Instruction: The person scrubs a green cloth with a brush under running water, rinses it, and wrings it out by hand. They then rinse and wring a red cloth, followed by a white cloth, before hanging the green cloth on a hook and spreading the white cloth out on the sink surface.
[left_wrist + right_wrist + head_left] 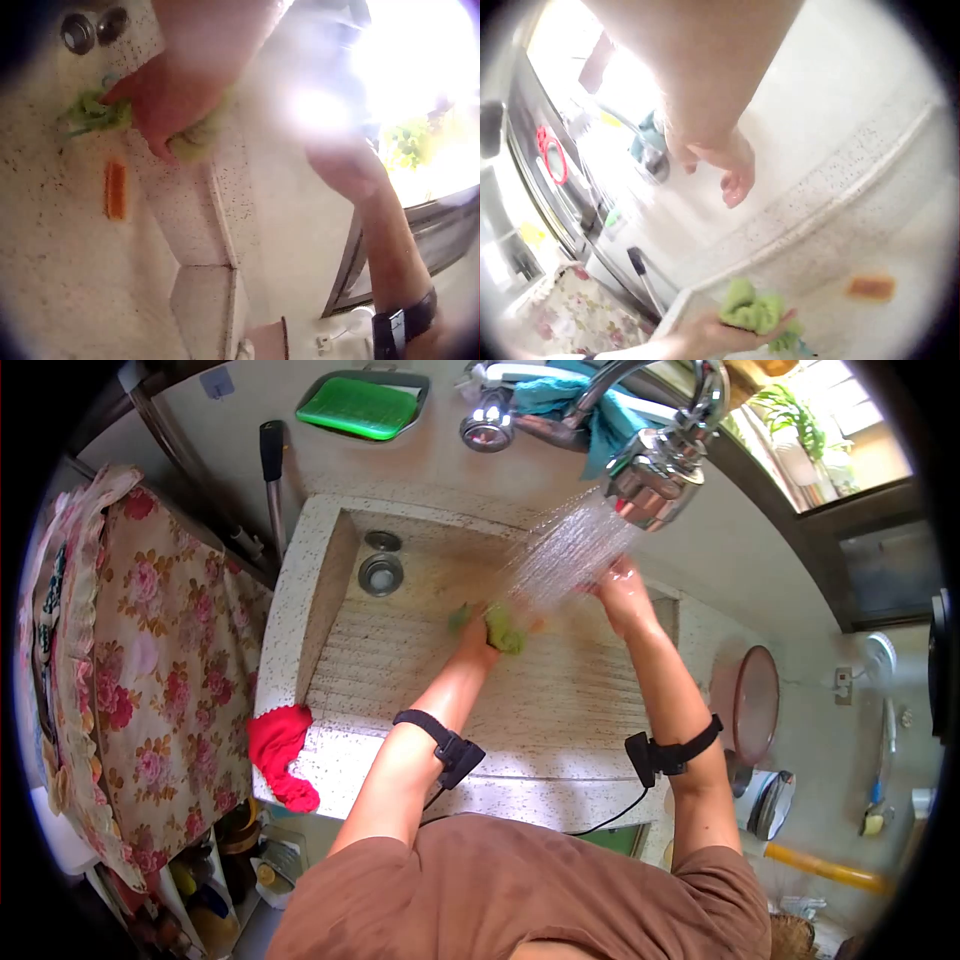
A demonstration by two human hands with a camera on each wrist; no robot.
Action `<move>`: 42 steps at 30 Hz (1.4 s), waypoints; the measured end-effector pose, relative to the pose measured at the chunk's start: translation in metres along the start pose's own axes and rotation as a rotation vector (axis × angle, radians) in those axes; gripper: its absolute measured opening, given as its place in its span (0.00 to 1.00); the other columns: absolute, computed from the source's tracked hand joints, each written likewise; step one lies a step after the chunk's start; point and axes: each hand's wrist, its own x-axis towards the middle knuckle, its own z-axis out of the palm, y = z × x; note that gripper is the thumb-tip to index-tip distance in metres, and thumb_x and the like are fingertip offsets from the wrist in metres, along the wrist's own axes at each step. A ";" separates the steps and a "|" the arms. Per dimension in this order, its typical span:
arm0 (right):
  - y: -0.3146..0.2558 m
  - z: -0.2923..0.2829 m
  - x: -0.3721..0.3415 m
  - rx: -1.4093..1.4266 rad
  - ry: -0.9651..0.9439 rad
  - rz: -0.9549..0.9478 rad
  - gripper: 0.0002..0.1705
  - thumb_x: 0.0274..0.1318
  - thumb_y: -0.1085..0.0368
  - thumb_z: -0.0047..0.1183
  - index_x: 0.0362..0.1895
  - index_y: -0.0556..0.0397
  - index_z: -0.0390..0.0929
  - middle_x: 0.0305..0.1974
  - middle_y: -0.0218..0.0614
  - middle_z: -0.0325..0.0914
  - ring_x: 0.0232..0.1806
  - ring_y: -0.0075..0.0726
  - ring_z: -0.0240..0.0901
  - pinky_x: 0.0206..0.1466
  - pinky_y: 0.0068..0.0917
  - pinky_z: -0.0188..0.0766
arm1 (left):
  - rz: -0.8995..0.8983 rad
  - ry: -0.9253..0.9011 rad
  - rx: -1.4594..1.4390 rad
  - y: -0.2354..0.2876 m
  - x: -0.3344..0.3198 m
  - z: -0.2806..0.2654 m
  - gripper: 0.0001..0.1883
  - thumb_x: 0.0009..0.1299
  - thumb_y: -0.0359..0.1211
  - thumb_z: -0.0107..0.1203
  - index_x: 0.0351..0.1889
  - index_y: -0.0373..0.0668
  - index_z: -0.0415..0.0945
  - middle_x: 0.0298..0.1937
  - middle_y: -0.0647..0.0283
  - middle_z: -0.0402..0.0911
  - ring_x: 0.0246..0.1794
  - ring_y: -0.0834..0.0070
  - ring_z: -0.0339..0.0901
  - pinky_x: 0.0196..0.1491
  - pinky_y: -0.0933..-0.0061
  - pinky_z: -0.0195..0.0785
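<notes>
A crumpled green cloth (506,632) is held in my left hand (475,638), low over the ribbed stone sink (400,690). In the right wrist view the cloth (754,311) bunches over the left hand's fingers. My right hand (622,600) is raised beneath the chrome faucet head (650,485), beside the spray of water (570,550). That hand (716,161) is wet, its fingers loosely bent around nothing. An orange-brown bar (115,190) lies on the sink floor to the right of the cloth.
A red cloth (280,750) drapes over the sink's front left corner. The drain (380,574) sits at the back left. Behind stands a tray with a green slab (360,408). Floral fabric (150,640) hangs at left; a round basin (757,705) leans at right.
</notes>
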 end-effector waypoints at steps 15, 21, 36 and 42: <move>-0.084 0.008 0.021 0.703 -0.054 -0.135 0.30 0.67 0.43 0.27 0.63 0.49 0.54 0.62 0.38 0.60 0.60 0.44 0.61 0.59 0.43 0.61 | -0.075 -0.253 0.107 0.001 -0.072 0.051 0.15 0.67 0.42 0.51 0.42 0.40 0.70 0.34 0.60 0.76 0.36 0.69 0.76 0.44 0.60 0.72; 0.125 -0.039 -0.045 0.674 0.413 0.351 0.58 0.50 0.26 0.38 0.70 0.55 0.36 0.70 0.45 0.45 0.70 0.45 0.43 0.68 0.46 0.46 | -0.217 -0.302 -0.072 -0.043 -0.072 0.052 0.18 0.68 0.45 0.49 0.45 0.39 0.70 0.33 0.60 0.75 0.33 0.70 0.76 0.47 0.59 0.72; 0.252 -0.171 -0.026 0.773 0.370 0.549 0.38 0.47 0.57 0.63 0.60 0.56 0.60 0.53 0.47 0.67 0.51 0.46 0.69 0.46 0.44 0.72 | -0.654 -0.129 0.739 -0.183 0.016 0.105 0.18 0.65 0.39 0.53 0.47 0.37 0.67 0.36 0.59 0.73 0.30 0.75 0.71 0.31 0.72 0.68; 0.262 -0.195 0.021 0.115 0.427 0.728 0.44 0.41 0.59 0.64 0.60 0.64 0.57 0.48 0.49 0.70 0.47 0.45 0.70 0.45 0.40 0.71 | -0.297 -0.315 1.686 -0.218 0.092 0.087 0.19 0.61 0.33 0.54 0.48 0.34 0.68 0.34 0.55 0.76 0.32 0.67 0.74 0.38 0.67 0.69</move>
